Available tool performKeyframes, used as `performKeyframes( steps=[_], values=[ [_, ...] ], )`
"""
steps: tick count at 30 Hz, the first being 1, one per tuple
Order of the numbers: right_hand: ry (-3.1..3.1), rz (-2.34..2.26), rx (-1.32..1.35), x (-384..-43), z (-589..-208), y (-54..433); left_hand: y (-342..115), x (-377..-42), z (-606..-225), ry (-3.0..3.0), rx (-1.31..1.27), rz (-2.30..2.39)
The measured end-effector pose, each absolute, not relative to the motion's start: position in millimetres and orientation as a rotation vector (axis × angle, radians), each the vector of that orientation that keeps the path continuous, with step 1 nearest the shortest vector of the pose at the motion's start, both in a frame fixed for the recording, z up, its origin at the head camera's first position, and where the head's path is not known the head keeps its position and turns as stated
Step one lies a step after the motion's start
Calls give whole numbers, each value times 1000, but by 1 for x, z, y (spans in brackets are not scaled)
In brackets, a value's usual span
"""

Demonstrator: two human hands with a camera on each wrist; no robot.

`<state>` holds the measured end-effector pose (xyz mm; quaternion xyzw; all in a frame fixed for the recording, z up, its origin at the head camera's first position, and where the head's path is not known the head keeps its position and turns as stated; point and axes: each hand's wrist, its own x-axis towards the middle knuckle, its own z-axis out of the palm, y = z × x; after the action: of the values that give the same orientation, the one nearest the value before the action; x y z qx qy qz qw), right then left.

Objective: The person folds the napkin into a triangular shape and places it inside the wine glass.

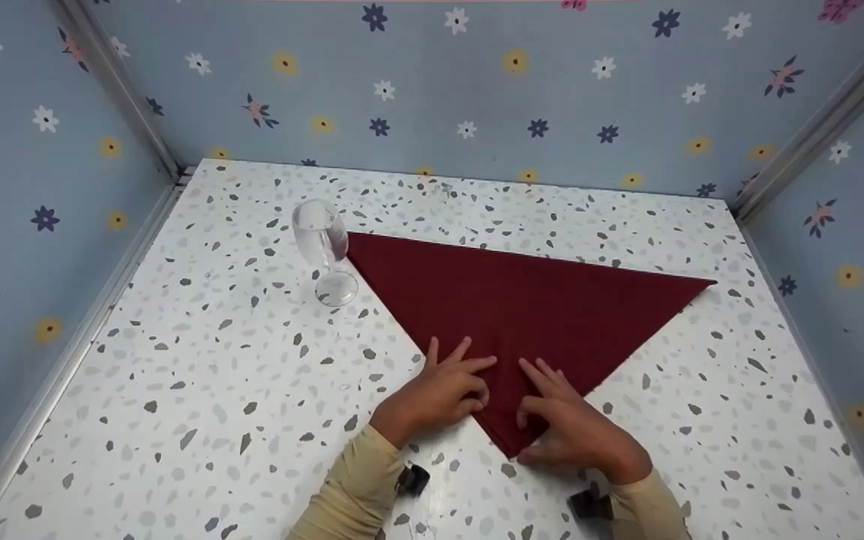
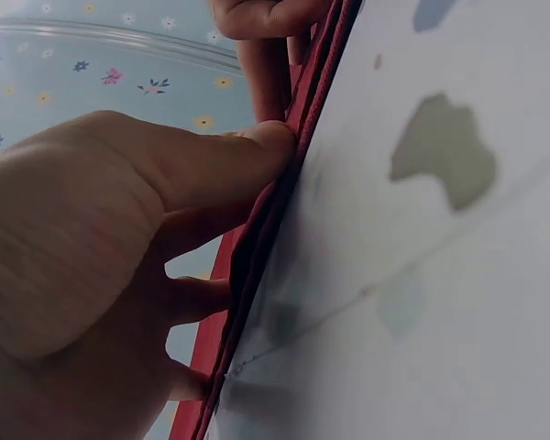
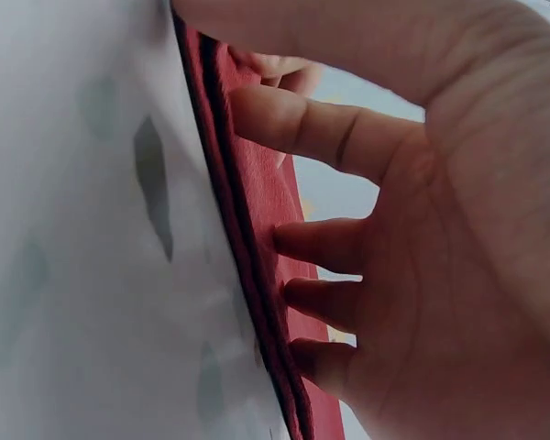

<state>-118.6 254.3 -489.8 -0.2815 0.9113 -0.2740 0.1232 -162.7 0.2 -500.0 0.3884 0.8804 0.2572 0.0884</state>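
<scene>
On the speckled table [image 1: 177,375], the red cloth [image 1: 544,307] lies as a folded triangle — long edge on the far side, near point aimed at the person, layers showing along the near edges in both wrist views.

Left hand [image 1: 436,397]: outer fingers spread on the cloth, thumb against the layered edge, index bent beside it. Can't tell whether those two pinch the layers or just rest there. Right hand [image 1: 578,431]: fingers spread and fairly straight on top of the cloth, thumb down by the near point, gap between thumb and index.

Main risk, I'd say: layer slip. If the hands push unevenly or only the top layer gets caught, the stacked edges shear and the point goes off line. Second: there's a slight ridge in the cloth between the hands; pressing inward from both sides would probably bunch it, pressing flat there could set a crease.

Third: the glass [image 1: 319,229]. It's stemmed, upright, just beside the cloth's left corner; its bowl overlaps that corner in the head view, so I can't tell whether they touch. A sharp tug or a wide swing of that corner could knock it — tall bowl on a narrow stem likely tips easily. Moving cloth slowly on that side looks safest.
</scene>
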Motion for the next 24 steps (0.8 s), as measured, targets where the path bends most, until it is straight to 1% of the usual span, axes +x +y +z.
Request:
performKeyframes(
  steps=[10,16,19,24],
  values=[
    [2690,-809,-856,-121,-488,255,0,-162,-497,2593,1092,792],
    [2727,-799,-889,-121,-489,258,5,-157,-496,2606,1097,754],
    [2723,-823,-897,-121,-489,259,7,-154,-496,2618,1145,746],
    [2731,-929,-908,-124,-490,261,10,-154,-496,2618,1306,794]
  ],
)
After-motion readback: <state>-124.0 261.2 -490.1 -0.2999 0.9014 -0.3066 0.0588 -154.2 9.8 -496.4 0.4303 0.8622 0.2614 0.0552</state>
